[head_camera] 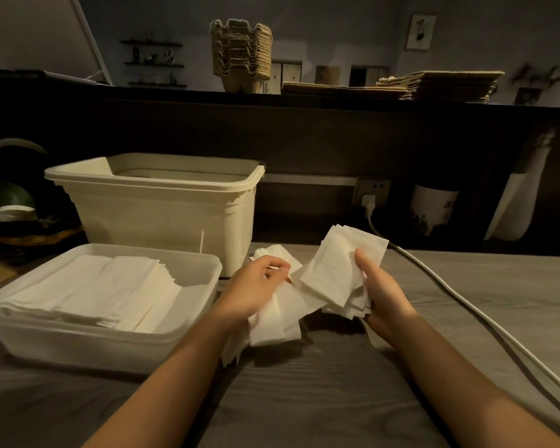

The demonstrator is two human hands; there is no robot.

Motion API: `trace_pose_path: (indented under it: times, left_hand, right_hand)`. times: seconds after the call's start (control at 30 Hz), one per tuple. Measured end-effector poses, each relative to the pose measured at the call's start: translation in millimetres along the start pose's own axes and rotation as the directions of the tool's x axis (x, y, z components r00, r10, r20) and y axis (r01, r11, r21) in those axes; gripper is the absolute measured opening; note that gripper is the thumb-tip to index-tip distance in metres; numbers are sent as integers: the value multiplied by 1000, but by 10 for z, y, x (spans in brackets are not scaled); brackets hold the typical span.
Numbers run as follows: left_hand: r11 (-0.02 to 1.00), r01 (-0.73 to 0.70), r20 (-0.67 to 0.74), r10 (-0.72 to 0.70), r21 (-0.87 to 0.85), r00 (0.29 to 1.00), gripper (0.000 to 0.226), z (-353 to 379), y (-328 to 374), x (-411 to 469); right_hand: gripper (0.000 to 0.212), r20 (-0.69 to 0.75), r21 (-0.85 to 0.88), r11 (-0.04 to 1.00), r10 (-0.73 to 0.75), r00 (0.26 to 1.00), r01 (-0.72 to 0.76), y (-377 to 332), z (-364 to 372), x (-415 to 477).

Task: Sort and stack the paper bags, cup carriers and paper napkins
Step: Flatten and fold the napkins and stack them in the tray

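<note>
- Tabletop point(337, 399) nearest, grey wood grain; white cable point(466, 305) along the right side, apart from the work.
- Left hand point(259, 286): fingers curled round a rumpled napkin bunch point(278, 324), sheets hanging loose below the palm.
- Right hand point(379, 295): thumb on top, gripping a fanned napkin stack point(340, 270), edges staggered, held above the tabletop.
- Step in hand, by the look of it: squaring loose napkins before adding to the tray.
- Feed sheets from left bunch onto right stack one at a time; smooth creased ones first.
- Tap stack edge on tabletop to align; light grip, to avoid tearing or slipping.
- Shallow tray point(78, 347) just left of the hands, napkin pile point(88, 289) already inside; lay new stack flush with it, same orientation.
- Tall bin point(162, 202) behind the tray; contents not visible.
- Far ledge: cup carriers point(240, 53) nested upright, paper bags point(440, 85) stacked flat to their right; probably sorted.
</note>
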State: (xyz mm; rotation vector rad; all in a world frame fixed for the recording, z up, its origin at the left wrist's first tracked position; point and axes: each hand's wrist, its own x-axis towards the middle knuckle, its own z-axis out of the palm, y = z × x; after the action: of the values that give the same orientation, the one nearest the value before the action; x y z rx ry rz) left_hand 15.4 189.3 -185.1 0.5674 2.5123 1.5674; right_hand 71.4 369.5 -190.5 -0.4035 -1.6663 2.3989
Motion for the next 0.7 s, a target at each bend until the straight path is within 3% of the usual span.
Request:
trace_pose_path:
  times: [0.13,0.27,0.57,0.7]
  left_hand:
    - [997,-45,130,37,62,991,29,43,14,-26]
    - [998,-40,153,31,52,988,19,46,34,-45]
    - [998,37,125,-31,-45,992,12,12,48,-24]
    - [967,69,-3,-72,-247,997,18,12,97,-54]
  right_hand:
    - [21,-32,-112,993,-42,999,38,46,41,21]
    - [21,-23,-160,986,-48,999,44,71,60,25]
    - [39,-80,184,983,35,996,-20,3,-43,58]
    - [31,-149,269,962,84,985,-41,-51,-81,47]
